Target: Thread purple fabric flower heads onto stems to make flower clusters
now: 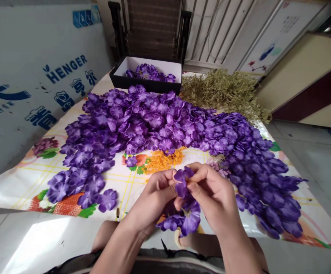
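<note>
Both hands meet over the table's near edge, working on purple artificial petals. My left hand (156, 194) is closed, its thumb and fingers pinching a purple flower (183, 178). From the other side my right hand (212, 192) pinches the same flower between thumb and forefinger. Below the fingers hangs a cluster of purple flowers (190, 219); how it joins the upper flower is hidden by the hands. Just beyond my hands lies a small heap of orange stamens (164, 161). A broad pile of purple flower pieces (154, 120) curves around them.
An open black box (145, 86) with purple flowers inside stands at the far edge. Olive-green stems (219, 89) lie bunched at the back right. The table wears a printed cloth (120, 175). A chair (154, 26) stands behind, and a white cabinet (40, 68) borders the left side.
</note>
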Demonstrator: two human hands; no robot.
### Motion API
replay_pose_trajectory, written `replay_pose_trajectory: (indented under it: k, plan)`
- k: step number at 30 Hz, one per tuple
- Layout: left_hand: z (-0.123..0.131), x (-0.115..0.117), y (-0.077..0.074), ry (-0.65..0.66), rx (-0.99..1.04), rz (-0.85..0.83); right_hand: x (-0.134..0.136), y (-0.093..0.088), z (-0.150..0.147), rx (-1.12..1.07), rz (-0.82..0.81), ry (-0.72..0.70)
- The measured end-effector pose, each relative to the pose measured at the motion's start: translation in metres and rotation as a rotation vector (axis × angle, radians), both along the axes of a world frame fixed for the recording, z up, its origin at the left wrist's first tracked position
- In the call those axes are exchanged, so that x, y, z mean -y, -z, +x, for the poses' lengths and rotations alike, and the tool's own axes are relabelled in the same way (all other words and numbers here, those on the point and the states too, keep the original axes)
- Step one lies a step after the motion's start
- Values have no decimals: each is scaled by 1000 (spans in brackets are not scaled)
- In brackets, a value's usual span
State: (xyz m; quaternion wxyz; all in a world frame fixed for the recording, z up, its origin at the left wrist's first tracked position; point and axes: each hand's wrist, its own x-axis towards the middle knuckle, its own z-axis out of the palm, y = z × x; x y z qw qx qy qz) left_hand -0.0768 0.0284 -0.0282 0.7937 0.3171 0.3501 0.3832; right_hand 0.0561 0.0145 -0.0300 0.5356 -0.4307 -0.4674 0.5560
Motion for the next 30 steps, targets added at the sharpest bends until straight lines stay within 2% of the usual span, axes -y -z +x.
replay_pose_trajectory:
  k: [6,11,14,17,19,23,30]
  plan:
    - [2,-1,-7,-32,125,-73,3,-5,-5,-71,-48,-10]
    - [5,0,-14,-160,172,-108,6,-15,8,72,-45,31]
    - [6,0,-15,-242,155,-78,8,-22,18,166,3,-106]
    - [6,2,-16,-265,147,-71,11,-25,20,396,29,-205]
    - [6,3,-16,-275,156,-67,14,-25,18,511,108,-180]
    - [4,5,-17,-311,184,-24,20,-26,16,610,364,-66]
    - [-6,8,-14,-444,158,145,28,-40,15,893,759,141]
